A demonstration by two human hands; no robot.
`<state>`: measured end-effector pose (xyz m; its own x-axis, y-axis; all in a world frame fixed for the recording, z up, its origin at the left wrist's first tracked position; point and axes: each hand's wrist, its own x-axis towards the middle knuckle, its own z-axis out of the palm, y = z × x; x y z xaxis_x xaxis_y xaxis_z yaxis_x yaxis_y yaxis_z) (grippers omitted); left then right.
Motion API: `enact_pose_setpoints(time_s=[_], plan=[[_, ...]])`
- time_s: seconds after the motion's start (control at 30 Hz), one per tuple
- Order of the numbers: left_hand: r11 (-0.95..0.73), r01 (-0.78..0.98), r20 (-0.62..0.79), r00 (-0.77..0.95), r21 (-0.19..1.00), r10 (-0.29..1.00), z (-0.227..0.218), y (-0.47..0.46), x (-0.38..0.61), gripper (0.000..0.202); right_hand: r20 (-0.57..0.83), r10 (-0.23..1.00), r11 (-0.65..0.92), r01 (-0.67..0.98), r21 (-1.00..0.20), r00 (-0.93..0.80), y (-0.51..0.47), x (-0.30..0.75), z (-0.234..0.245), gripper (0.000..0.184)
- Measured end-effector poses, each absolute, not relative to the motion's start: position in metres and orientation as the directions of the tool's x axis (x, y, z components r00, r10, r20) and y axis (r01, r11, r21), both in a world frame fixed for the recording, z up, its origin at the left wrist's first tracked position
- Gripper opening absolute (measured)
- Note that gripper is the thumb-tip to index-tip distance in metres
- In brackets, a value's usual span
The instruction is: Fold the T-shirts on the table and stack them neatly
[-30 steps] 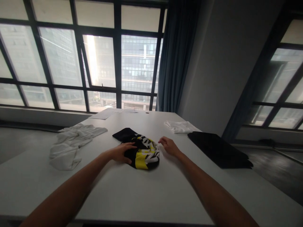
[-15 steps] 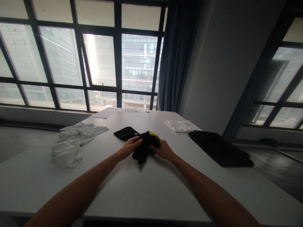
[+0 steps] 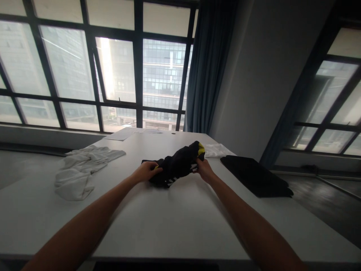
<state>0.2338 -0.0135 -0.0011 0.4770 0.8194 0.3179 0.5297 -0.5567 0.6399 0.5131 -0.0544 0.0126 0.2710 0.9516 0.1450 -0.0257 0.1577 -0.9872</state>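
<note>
A bunched black garment [image 3: 177, 163] with a yellow patch at its upper right and white marks stretches between my two hands over the white table [image 3: 169, 226]. My left hand [image 3: 146, 171] is closed on its left end, thumb on top, beside a small bit of yellow. Below the yellow patch, my right hand [image 3: 204, 169] grips the right end, which is raised higher than the left. The garment's exact kind cannot be made out.
A crumpled white cloth [image 3: 76, 177] lies on the left. Beyond my right hand are a folded white cloth [image 3: 217, 150] and a folded black cloth [image 3: 254, 175] near the right edge. Papers [image 3: 120, 134] rest at the far end, before the windows and a blue curtain [image 3: 201, 75].
My hands have moved apart, the right one going right, and the garment is spread wider between them. The dark piece behind my left hand is now mostly hidden. The view has shifted slightly.
</note>
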Motion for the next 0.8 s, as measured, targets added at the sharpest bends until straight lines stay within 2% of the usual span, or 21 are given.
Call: enact_pose_setpoints(time_s=[0.07, 0.17, 0.2, 0.27, 0.33, 0.4, 0.43, 0.5, 0.6, 0.7, 0.8], plan=[[-0.491, 0.494, 0.194, 0.535, 0.717, 0.822, 0.014, -0.017, 0.228, 0.055, 0.104, 0.933, 0.094, 0.047, -0.994, 0.346, -0.052, 0.521, 0.015, 0.027], [-0.392, 0.396, 0.026, 0.675, 0.83, 0.738, 0.034, -0.022, 0.218, 0.06, 0.07, 0.942, 0.038, 0.103, -0.994, 0.329, -0.051, 0.528, 0.021, 0.025], [-0.385, 0.383, 0.03, 0.675, 0.84, 0.737, 0.038, -0.022, 0.214, 0.06, 0.053, 0.945, 0.008, 0.14, -0.99, 0.323, -0.051, 0.532, 0.022, 0.026], [-0.419, 0.449, 0.131, 0.544, 0.789, 0.829, 0.039, -0.017, 0.207, 0.063, -0.006, 0.94, -0.116, 0.306, -0.945, 0.34, -0.051, 0.545, 0.021, 0.03], [-0.421, 0.619, 0.23, 0.367, 0.663, 0.901, 0.032, -0.01, 0.201, 0.063, -0.015, 0.914, -0.27, 0.58, -0.769, 0.405, -0.051, 0.562, 0.016, 0.035], [-0.414, 0.743, 0.209, 0.359, 0.526, 0.91, 0.021, -0.005, 0.197, 0.061, 0.099, 0.891, -0.345, 0.802, -0.487, 0.443, -0.052, 0.58, 0.009, 0.045], [-0.439, 0.769, 0.158, 0.416, 0.466, 0.896, 0.016, -0.004, 0.196, 0.06, 0.18, 0.89, -0.336, 0.868, -0.365, 0.42, -0.052, 0.587, 0.005, 0.051], [-0.505, 0.784, 0.056, 0.522, 0.36, 0.851, 0.008, -0.004, 0.194, 0.063, 0.3, 0.913, -0.218, 0.951, -0.218, 0.278, -0.05, 0.594, -0.003, 0.058], [-0.531, 0.813, -0.009, 0.549, 0.24, 0.836, 0.005, -0.004, 0.193, 0.061, 0.282, 0.959, 0.042, 0.986, -0.164, 0.006, -0.044, 0.592, -0.014, 0.056], [-0.504, 0.817, -0.023, 0.531, 0.281, 0.847, 0.008, 0.0, 0.189, 0.043, 0.152, 0.988, 0.06, 0.987, -0.147, -0.037, -0.039, 0.586, -0.021, 0.05], [-0.468, 0.788, 0.082, 0.478, 0.4, 0.875, 0.013, 0.007, 0.182, 0.034, 0.109, 0.993, -0.029, 0.997, -0.068, 0.037, -0.038, 0.582, -0.019, 0.041]])
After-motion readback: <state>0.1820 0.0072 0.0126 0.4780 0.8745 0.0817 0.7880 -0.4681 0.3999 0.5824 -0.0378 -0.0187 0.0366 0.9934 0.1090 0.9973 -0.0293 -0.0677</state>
